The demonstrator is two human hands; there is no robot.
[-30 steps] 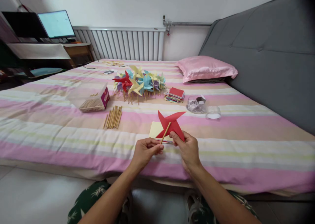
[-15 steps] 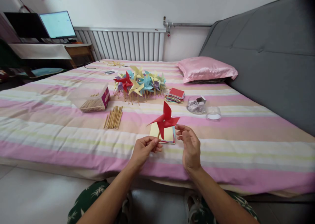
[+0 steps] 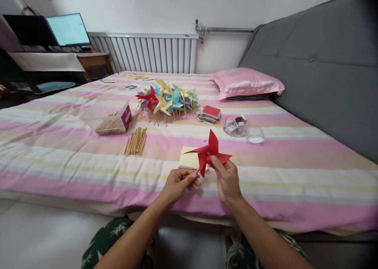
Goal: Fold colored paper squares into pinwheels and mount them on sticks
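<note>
A red paper pinwheel (image 3: 212, 147) is up in front of me over the near side of the bed. My left hand (image 3: 183, 184) pinches its thin stick just below the blades. At the pinwheel's centre, my right hand (image 3: 228, 180) has its thumb on the red paper, with the fingers behind and partly hidden. Under and behind the pinwheel lies a stack of square paper (image 3: 188, 158), pale yellow on top. A tiny shiny bit (image 3: 204, 140) rests on the sheet just beyond it.
Several finished pinwheels (image 3: 174, 99) stand bunched mid-bed. Left of them are a clear box of sticks (image 3: 112, 124) and loose gold sticks (image 3: 136, 141). To the right sit a red-topped paper stack (image 3: 211, 112), a clear round container (image 3: 234, 126), a tape roll (image 3: 255, 136) and a pink pillow (image 3: 248, 84).
The pinwheel has moved right and slightly toward me. My right hand, earlier apart from it, has closed on its centre. My left hand has shifted slightly right, still on the stick.
</note>
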